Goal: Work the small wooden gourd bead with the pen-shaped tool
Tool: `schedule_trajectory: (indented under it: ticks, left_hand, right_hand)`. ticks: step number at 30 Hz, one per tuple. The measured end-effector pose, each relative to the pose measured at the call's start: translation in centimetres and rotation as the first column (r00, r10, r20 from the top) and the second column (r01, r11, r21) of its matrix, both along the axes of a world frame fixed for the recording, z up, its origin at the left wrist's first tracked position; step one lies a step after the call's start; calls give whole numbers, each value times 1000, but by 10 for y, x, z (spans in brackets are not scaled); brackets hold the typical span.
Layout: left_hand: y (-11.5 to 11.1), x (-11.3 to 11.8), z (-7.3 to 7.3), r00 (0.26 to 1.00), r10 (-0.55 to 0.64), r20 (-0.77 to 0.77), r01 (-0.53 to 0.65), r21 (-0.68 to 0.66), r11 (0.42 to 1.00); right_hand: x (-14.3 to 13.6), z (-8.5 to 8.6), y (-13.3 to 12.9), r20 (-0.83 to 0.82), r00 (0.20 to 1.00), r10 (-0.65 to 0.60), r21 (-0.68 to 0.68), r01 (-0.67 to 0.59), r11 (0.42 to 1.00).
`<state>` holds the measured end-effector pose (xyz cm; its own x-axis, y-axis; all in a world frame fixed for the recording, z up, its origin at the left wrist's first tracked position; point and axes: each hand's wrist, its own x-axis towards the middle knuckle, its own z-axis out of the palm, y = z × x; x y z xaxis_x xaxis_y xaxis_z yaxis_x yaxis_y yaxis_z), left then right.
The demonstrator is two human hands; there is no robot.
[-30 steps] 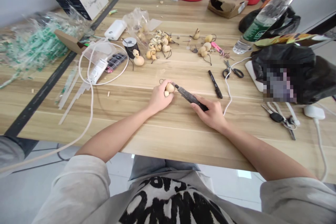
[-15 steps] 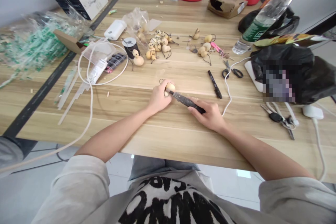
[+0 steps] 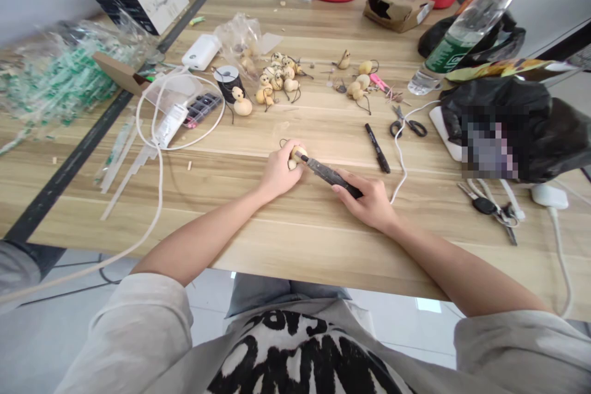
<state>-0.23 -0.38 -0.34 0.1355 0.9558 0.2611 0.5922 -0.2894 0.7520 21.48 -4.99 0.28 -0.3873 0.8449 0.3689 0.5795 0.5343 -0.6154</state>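
Observation:
Near the middle of the table, my left hand (image 3: 282,171) grips a small pale gourd (image 3: 299,152) with a thin dark cord on it. My right hand (image 3: 369,198) is wrapped round the rear of a dark, slim tool (image 3: 330,175), whose metal tip meets the gourd or lies right over it. Several small gourds with dark cords (image 3: 277,77) are bunched farther back, beside a spool of black cord (image 3: 228,81). More gourds (image 3: 357,87) lie to their right.
A black marker (image 3: 377,149) and scissors (image 3: 409,126) lie right of my hands. Farther right are a plastic bottle (image 3: 447,52), a black bag (image 3: 549,129) and keys (image 3: 486,205). A white cable (image 3: 160,197) loops at the left, near a parts box (image 3: 203,109).
The tool in my right hand has shifted slightly, its tip now a little higher on the gourd. My left hand holds the gourd in nearly the same place.

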Motion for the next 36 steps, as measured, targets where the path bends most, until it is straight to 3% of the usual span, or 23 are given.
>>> schedule_trajectory:
  ticks: [36]
  left_hand:
    - [0,0,2,1000,-6,0,6,-7,1000]
  right_hand:
    - [1,-1,-1,33,999,-4,-12,4,1000]
